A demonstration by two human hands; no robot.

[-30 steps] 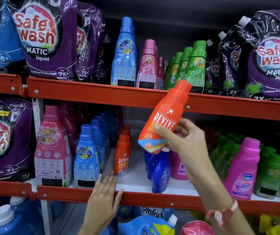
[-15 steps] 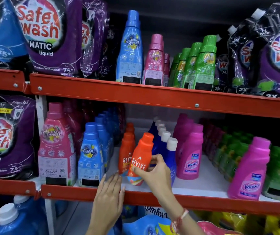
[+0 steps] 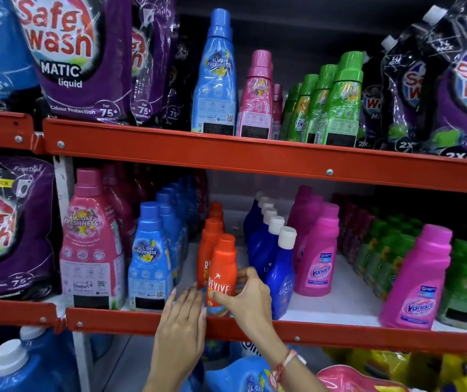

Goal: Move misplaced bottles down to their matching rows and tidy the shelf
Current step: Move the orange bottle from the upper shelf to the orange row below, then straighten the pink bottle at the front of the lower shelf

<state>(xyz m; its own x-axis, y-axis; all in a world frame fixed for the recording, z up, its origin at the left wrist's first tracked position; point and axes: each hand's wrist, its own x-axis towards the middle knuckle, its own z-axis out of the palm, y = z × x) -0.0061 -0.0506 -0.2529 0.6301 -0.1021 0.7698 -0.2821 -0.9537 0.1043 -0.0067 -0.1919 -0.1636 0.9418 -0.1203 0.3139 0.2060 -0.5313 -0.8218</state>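
Observation:
An orange Revive bottle stands upright at the front of the orange row on the middle shelf. My right hand grips its lower body from the right, thumb across the label. My left hand lies flat with fingers apart on the shelf's red front rail, its fingertips touching the bottle's left side. On the upper shelf stand a tall blue bottle, pink bottles and green bottles.
Blue bottles and a large pink one stand left of the orange row. White-capped dark blue bottles and pink Vanish bottles stand to the right, green ones further right. Purple pouches fill the sides.
My right hand brought the orange Revive bottle down from the upper rail and stood it upright at the front of the orange row. My left hand stayed on the rail.

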